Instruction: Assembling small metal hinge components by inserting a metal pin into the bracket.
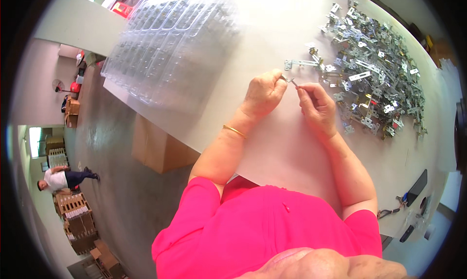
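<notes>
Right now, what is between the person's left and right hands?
The head view shows small metal hardware between the left hand and the right hand; one piece or several, I cannot tell.

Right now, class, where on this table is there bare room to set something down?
Bare tabletop shows between the clear trays and the heap of metal parts, beyond the left hand and right hand, and between the forearms. Crowded: the right side under that heap, the upper left under the trays.

I saw open bench (265,45) between the clear trays (165,45) blocking left and the heaped metal parts (374,74) blocking right.
</notes>
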The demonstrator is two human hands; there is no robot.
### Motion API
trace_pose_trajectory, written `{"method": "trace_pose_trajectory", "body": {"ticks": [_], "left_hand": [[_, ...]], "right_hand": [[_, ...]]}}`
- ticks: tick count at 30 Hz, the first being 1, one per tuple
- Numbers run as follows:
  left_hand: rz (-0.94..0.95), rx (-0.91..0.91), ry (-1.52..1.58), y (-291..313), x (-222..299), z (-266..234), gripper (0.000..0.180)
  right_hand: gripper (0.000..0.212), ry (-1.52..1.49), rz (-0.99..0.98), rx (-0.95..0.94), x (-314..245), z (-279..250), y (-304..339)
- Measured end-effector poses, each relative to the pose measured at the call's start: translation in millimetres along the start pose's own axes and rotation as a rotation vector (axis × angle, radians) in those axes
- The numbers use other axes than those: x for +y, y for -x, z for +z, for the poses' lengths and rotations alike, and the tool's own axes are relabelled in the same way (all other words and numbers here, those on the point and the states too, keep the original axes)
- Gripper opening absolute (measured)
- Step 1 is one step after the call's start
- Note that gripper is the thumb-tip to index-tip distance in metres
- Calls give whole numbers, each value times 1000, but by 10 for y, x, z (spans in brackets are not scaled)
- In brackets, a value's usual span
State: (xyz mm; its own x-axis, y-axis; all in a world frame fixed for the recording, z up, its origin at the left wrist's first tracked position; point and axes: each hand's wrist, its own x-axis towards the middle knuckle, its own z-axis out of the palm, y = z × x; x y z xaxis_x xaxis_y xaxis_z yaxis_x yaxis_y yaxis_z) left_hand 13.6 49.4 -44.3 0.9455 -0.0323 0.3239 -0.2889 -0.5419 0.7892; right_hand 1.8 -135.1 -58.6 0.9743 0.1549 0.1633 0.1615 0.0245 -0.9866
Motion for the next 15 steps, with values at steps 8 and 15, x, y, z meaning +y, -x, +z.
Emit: {"method": "trace_pose_trajectory", "body": {"ticks": [8,15], "left_hand": [[-51,-35,21,-15,32,23,16],[-36,-47,38,-15,-16,14,14]], "right_hand": [[5,47,-14,-10,-91,-36,6],[5,49,14,4,-99,-24,5]]}}
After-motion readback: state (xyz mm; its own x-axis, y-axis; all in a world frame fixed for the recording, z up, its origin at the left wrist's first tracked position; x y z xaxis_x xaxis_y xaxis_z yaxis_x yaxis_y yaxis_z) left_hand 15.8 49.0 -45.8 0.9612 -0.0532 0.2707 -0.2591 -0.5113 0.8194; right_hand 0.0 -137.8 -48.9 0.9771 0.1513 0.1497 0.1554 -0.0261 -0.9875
